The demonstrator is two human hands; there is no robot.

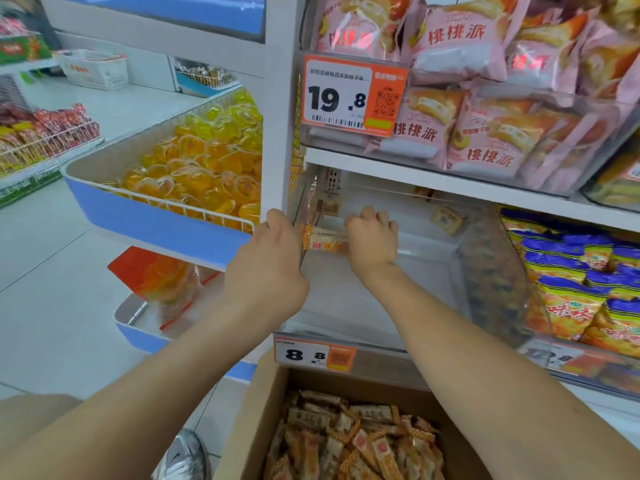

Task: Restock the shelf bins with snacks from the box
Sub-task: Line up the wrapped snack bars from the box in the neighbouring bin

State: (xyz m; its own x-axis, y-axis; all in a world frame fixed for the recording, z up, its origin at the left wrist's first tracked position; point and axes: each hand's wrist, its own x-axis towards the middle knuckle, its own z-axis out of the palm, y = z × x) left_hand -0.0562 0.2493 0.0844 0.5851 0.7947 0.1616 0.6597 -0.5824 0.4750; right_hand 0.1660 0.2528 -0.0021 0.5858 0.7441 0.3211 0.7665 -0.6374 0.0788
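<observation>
Both forearms point(485, 341) are bare all the way up to the wrists. The left hand point(273, 244) and right hand point(372, 237) are bare as well. Tan cloth point(34, 410) covers a leg at the lower left, whether shorts or trousers I cannot tell. Beside it is a silver-grey trainer point(181, 452) with shiny panels and pale mesh.

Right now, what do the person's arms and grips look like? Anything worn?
Left grip and right grip are bare hands: no gloves, no rings visible. Left forearm and right forearm are bare too, with no sleeve in view up to the frame edge and no watch or band at either wrist.
</observation>
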